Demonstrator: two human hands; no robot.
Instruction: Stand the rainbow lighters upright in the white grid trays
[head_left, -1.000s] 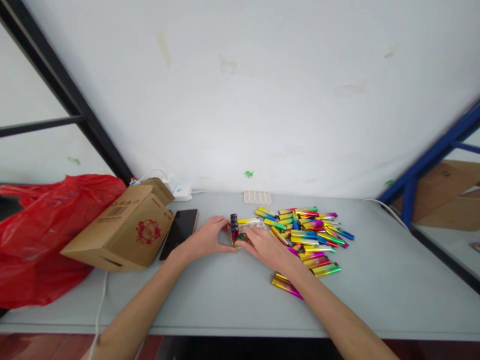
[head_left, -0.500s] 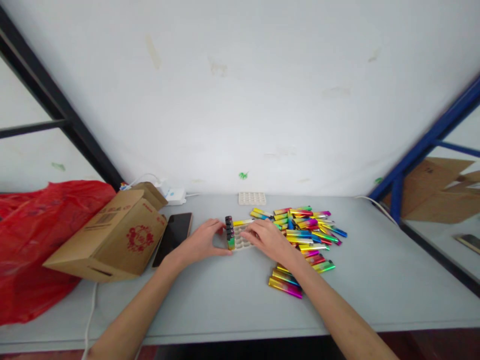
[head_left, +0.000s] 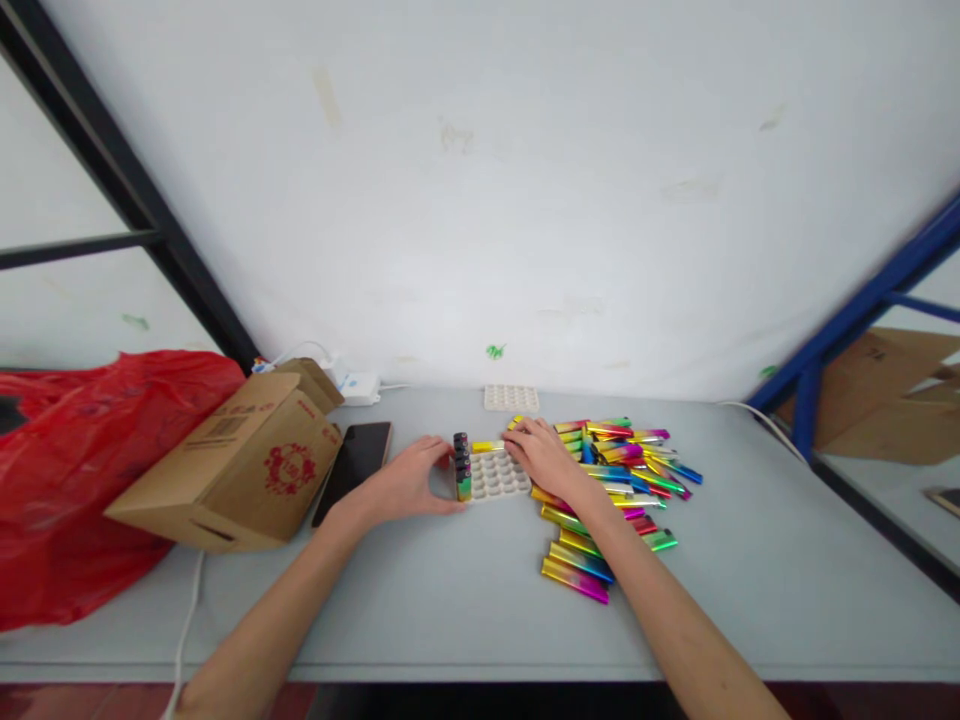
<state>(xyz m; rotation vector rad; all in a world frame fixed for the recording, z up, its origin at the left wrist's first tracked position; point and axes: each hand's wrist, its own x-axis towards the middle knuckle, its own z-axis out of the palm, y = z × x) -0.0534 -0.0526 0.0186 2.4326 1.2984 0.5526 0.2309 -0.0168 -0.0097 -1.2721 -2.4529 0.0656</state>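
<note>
A white tray with round cells (head_left: 501, 476) lies on the grey table. Along its left edge stands a row of several lighters with black tops (head_left: 462, 468). My left hand (head_left: 414, 480) curves around that row, thumb and fingers apart at its near and far ends. At the tray's back right corner is my right hand (head_left: 541, 455), fingers bent together; what they hold, if anything, is hidden. A yellow lighter (head_left: 487, 447) lies behind the tray, its right end near those fingertips. Many shiny coloured lighters (head_left: 611, 472) lie piled to the right, partly under my right forearm.
A second white tray (head_left: 511, 398) lies by the wall. On the left are a dark phone (head_left: 360, 460), a cardboard box (head_left: 232, 465), a red plastic bag (head_left: 112, 450) and a white power strip (head_left: 360, 388). Blue frame bars (head_left: 810, 390) stand at the right.
My right hand has moved back and to the right, off the tray's cells, uncovering more of them. My left hand stays around the row. The whole view has shifted slightly.
</note>
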